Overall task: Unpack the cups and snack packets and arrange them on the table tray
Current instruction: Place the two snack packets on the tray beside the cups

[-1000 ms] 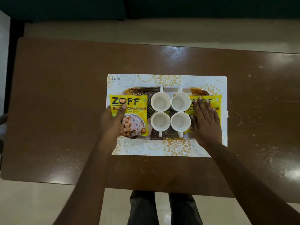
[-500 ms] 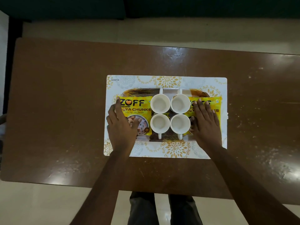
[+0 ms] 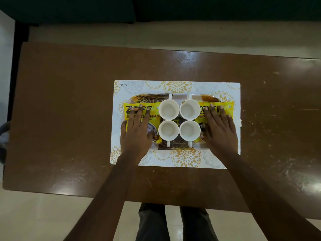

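Several white cups (image 3: 168, 109) stand in a two-by-two block in the middle of the brown patterned tray (image 3: 149, 98), handles pointing outward. A yellow snack packet (image 3: 153, 116) lies flat on the tray's left end, against the left cups. My left hand (image 3: 137, 134) rests flat on it, fingers spread. A second yellow packet (image 3: 227, 108) lies on the right end. My right hand (image 3: 218, 131) lies flat on that one, fingers apart, covering most of it. Neither hand grips anything.
The tray sits on a white placemat (image 3: 177, 86) with gold flower prints, in the middle of a brown wooden table (image 3: 69, 101). The table's near edge runs just above my legs. Pale floor lies beyond the far edge.
My left hand slid the left packet rightward onto the tray against the cups, then spread flat over it. The right hand stayed on the right packet.
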